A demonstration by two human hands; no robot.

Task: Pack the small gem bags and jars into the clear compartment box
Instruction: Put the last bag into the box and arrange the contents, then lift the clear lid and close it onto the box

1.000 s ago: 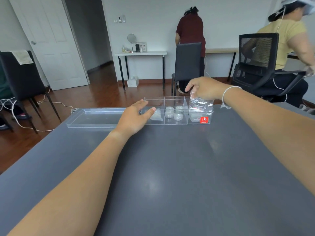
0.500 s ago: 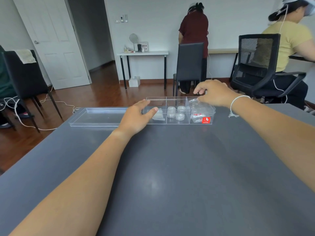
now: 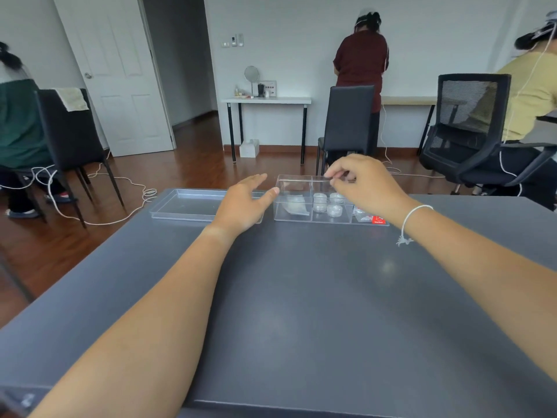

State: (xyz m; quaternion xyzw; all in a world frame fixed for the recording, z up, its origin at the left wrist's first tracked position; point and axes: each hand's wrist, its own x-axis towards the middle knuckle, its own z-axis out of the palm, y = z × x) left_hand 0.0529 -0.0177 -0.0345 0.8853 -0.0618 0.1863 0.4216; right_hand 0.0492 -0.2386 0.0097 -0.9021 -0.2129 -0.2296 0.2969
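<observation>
Left hand (image 3: 241, 206) spread flat beside clear compartment box (image 3: 294, 215) on grey surface (image 3: 301, 297); right hand (image 3: 366, 184) above, grip narrow, contents indiscernible.

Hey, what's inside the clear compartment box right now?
The clear compartment box holds a small bag in its left section, small round jars in the middle and crinkled bags on the right. The right hand covers part of that right section.
</observation>
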